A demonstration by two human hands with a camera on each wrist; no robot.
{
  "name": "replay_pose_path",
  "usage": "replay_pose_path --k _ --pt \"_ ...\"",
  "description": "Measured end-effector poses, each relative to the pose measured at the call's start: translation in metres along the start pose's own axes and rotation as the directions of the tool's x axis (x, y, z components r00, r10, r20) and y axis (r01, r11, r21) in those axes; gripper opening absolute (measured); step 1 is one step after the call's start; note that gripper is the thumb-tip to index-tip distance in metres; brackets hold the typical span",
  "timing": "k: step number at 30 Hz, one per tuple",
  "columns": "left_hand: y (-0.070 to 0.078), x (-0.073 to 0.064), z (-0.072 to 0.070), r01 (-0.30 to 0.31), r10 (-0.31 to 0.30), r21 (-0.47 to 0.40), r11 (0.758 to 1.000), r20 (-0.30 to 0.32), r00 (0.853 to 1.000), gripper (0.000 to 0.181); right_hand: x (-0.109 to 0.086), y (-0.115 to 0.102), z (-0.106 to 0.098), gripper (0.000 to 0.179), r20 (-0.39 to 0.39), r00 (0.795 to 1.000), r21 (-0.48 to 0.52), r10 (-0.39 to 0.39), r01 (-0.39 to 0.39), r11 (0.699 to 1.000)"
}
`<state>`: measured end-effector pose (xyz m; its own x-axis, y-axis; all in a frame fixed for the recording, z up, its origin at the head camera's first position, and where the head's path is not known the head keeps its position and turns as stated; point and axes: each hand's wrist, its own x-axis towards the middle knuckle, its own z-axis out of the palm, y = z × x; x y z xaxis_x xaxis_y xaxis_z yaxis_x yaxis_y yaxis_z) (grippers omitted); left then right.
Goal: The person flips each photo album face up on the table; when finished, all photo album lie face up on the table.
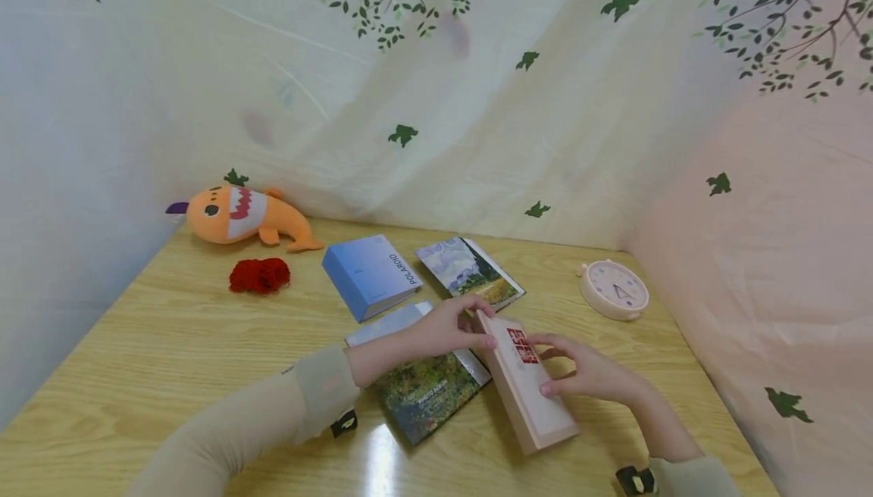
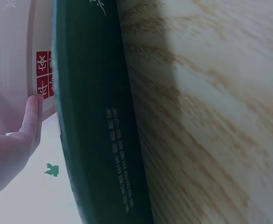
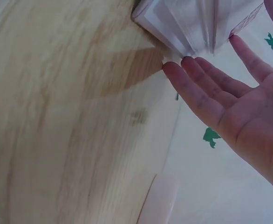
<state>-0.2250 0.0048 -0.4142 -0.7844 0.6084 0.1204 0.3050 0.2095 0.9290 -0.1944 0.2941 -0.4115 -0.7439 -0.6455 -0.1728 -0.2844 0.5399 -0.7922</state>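
Observation:
A thick pink book (image 1: pixel 527 395) with red characters on its cover lies at an angle near the front of the table. At its far left corner my left hand (image 1: pixel 446 326) grips it, thumb against the spine side and fingers over the far end. My right hand (image 1: pixel 596 370) is at its right side. The thumb rests on the cover, and fairly straight fingers (image 3: pixel 197 95) touch the page edges in the right wrist view. Under my left forearm sits a photo album (image 1: pixel 430 398) with a garden picture; its dark green spine (image 2: pixel 97 116) looms close in the left wrist view.
Behind my hands lie a blue Polaroid album (image 1: pixel 371 273) and a landscape-covered book (image 1: pixel 470 266). Red yarn (image 1: pixel 260 276) and an orange plush shark (image 1: pixel 248 217) occupy the back left. A pink clock (image 1: pixel 614 289) lies at the right, near the table's edge. Printed fabric hangs behind.

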Motion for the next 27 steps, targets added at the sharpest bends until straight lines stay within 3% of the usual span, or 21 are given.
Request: replay_pose_path --k 8,13,21,27 --pt "0.001 0.001 0.0 0.017 -0.018 -0.085 0.996 -0.012 1.0 0.043 0.004 0.011 -0.003 0.075 -0.003 0.999 0.04 0.041 -0.041 0.998" --pt "0.002 0.002 0.002 0.015 -0.011 -0.145 0.989 0.027 1.0 0.043 0.003 0.015 -0.005 0.078 0.0 0.998 0.054 0.068 -0.067 0.996" --pt "-0.004 0.006 0.015 0.054 -0.048 -0.103 0.993 0.067 0.997 0.052 0.003 0.023 -0.016 0.082 -0.115 0.989 -0.076 0.091 -0.1 0.992" --pt "-0.009 0.011 0.021 0.093 -0.086 -0.066 0.993 0.094 0.992 0.06 0.005 0.033 -0.024 0.08 -0.171 0.985 -0.208 0.022 -0.058 0.976"
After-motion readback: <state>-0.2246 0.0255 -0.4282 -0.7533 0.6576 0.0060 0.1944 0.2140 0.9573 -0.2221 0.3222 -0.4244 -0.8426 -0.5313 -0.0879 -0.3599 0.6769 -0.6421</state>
